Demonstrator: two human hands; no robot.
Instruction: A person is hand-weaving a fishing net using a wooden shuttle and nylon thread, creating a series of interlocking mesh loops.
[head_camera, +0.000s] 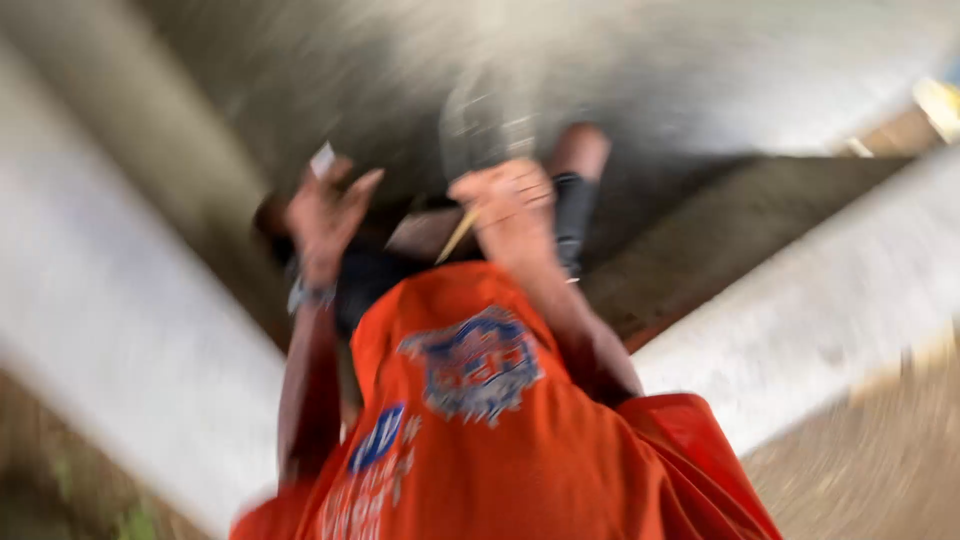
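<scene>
- Head view, hands: everything is smeared by motion. The left hand (325, 215) is raised at centre-left with its fingers spread apart. A small white scrap (322, 160) sits at its fingertips, but I cannot tell whether it is pinched or only touching.
- Head view, the thing in hand: the right hand (505, 205) is just right of centre, with its fingers curled together, and looks clamped on a thin yellow stick (458, 236). The stick pokes out down and to the left, towards the gap between the two hands.
- Head view, around them: a dark bundle (380, 272) lies under and between the hands, just beyond the orange shirt (480, 430). Its kind is too blurred to name.
- Step, as a judgement: the hands seem to be mid-handling, with the stick gripped and the left hand free. Any next move calls for a steadier head and a firm hold on the stick.
- Edges and room: a pale concrete ledge (110, 320) runs along the left and another concrete ledge (820, 300) along the right. The hands work in the darker channel (700, 230) between them, with open room on the far side and little to either side.
</scene>
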